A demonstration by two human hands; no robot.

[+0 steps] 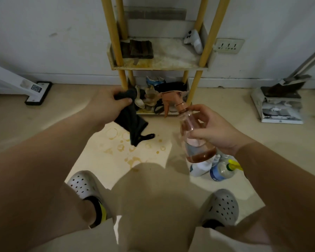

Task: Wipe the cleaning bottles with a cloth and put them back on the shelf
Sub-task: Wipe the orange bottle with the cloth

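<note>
My right hand (213, 129) grips a clear spray bottle (198, 149) with an orange trigger head and a little brown liquid at its bottom, held in the air in front of the shelf. My left hand (108, 104) holds a dark grey cloth (133, 124) that hangs down, a short way left of the bottle and not touching it. The shelf (160, 65) has yellow posts; its stained middle board carries a dark folded item and a white spray head. Two more bottles, one white (198, 169) and one clear with a blue label (221, 171), stand on the floor under my right wrist.
The shelf's bottom board (154, 112) is crowded with spoons, packets and dark items. A stained board (116, 142) lies on the floor before my feet. A white mop base (37, 92) sits left, a dustpan with broom (278, 104) right, and a wall socket (228, 45) behind.
</note>
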